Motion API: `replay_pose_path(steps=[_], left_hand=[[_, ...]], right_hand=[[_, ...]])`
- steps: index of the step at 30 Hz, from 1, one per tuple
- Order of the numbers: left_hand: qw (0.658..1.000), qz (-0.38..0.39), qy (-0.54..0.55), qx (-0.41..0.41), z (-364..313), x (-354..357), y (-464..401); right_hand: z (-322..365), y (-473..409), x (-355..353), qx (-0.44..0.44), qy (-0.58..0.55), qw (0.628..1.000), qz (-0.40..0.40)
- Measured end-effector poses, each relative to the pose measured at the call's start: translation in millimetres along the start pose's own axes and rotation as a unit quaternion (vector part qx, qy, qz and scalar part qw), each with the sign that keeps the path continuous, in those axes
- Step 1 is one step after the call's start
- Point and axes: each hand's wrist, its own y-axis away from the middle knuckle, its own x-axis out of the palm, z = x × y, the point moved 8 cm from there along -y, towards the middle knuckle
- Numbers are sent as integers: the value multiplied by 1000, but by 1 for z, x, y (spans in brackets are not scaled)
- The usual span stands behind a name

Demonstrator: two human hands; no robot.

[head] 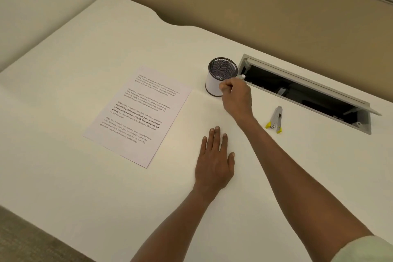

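right hand (235, 95): pinches white pen (242, 77); axis roughly left-right | pen cup (213, 86): mouth just far-left of grip | left hand (214, 164): flat on desk (106, 187); near side

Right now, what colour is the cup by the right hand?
The cup is white outside, black mesh inside; head view.

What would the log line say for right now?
right hand: pinches white pen beside pen cup | left hand: flat on desk | printed sheet: untouched
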Motion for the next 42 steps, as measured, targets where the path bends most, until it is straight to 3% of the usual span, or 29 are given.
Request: replay_pose_path(steps=[5, 14, 29, 34, 39, 42], left_hand=[[1000, 0, -5, -4, 1, 0, 0], [1000, -5, -7, -2, 0, 0, 0], [1000, -3, -7, -1, 1, 2, 0], [1000, 1, -8, -1, 1, 1, 0], [1000, 4, -1, 0, 3, 1, 0], [1000, 9, -6, -1, 3, 1, 0]], right_hand=[[34, -42, -29, -60, 55, 996, -42], [40, -69, -18, -86, 132, 987, 43], [40, -67, -14, -126, 127, 982, 62], [46, -49, -27, -154, 78, 984, 35], [19, -9, -59, -133, -24, 988, -72], [-13, 26, -74, -99, -7, 989, -110]])
